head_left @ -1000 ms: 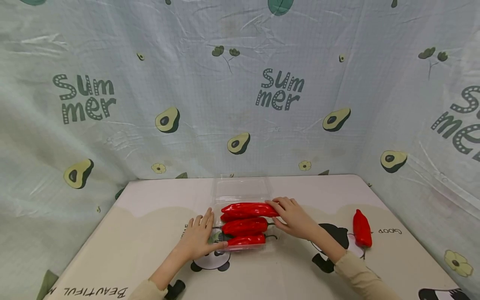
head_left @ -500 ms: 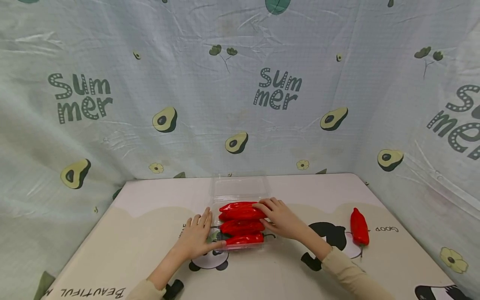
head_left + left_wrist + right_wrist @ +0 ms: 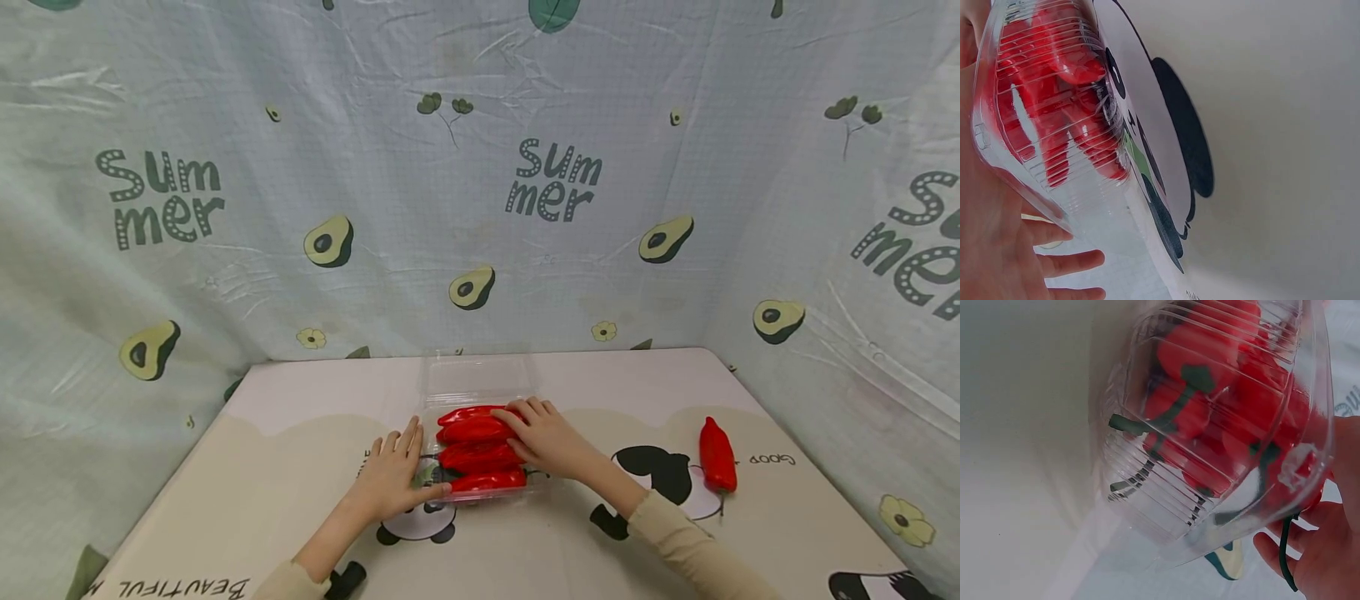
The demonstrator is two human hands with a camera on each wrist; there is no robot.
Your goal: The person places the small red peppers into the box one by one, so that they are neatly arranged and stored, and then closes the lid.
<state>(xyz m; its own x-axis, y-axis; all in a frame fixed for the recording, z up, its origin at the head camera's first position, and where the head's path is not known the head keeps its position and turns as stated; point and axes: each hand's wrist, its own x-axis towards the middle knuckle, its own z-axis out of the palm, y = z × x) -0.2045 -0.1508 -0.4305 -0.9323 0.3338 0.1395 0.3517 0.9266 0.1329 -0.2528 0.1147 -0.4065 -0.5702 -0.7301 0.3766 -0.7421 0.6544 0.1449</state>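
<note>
A clear plastic clamshell box (image 3: pixel 487 496) stands mid-table in the head view with its lid (image 3: pixel 480 377) folded back. Several red peppers lie across it, stems mostly to the right. My left hand (image 3: pixel 384 485) rests against the box's left side with fingers spread and thumb along the front rim; its straight fingers (image 3: pixel 1072 262) also show in the left wrist view. At the back right, my right hand (image 3: pixel 553 443) grips the stem end of a red pepper (image 3: pixel 472 431) over the box. In the right wrist view, that hand (image 3: pixel 1335 550) is partly hidden behind the box wall.
One more red pepper (image 3: pixel 717 457) lies on the right of the table, stem toward the front. The table cover (image 3: pixel 262 483) has printed pandas and lettering. A curtain (image 3: pixel 405 183) with avocado prints hangs behind and to both sides.
My right hand has shifted left over the box, and the red pepper it grips has moved left and down among the others. The left hand has stayed against the box.
</note>
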